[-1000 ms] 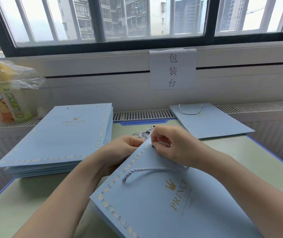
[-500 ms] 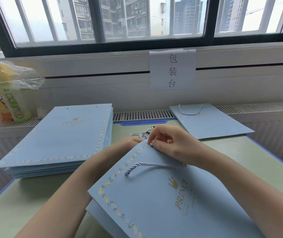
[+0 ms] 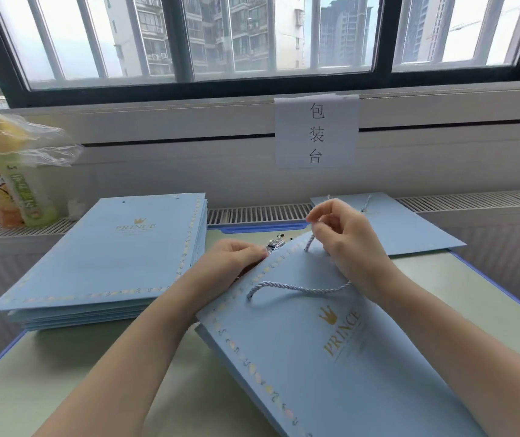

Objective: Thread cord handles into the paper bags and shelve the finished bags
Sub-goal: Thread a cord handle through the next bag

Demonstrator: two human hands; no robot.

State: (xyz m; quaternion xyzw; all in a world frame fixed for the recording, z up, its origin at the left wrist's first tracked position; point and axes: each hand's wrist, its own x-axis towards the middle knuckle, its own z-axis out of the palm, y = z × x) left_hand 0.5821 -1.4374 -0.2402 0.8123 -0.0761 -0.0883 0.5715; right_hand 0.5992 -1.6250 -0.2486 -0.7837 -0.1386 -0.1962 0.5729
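A flat light-blue paper bag (image 3: 331, 351) with a gold crown logo lies tilted on the table in front of me. A twisted grey-blue cord handle (image 3: 299, 288) loops across its face and rises out of a hole near the top edge. My right hand (image 3: 347, 241) pinches the cord's end, lifted above that hole. My left hand (image 3: 230, 263) grips the bag's top left edge, fingers tucked under it. A small bundle of spare cords (image 3: 276, 242) lies just behind the bag.
A stack of flat bags (image 3: 104, 257) sits at the left. One bag with a cord handle (image 3: 403, 225) lies at the back right on the radiator ledge. Drink bottles (image 3: 16, 193) under a plastic bag stand far left. A paper sign (image 3: 315, 130) hangs below the window.
My right hand has risen from the bag's top edge, drawing the cord end up through the hole. The left hand stays on the bag's edge.
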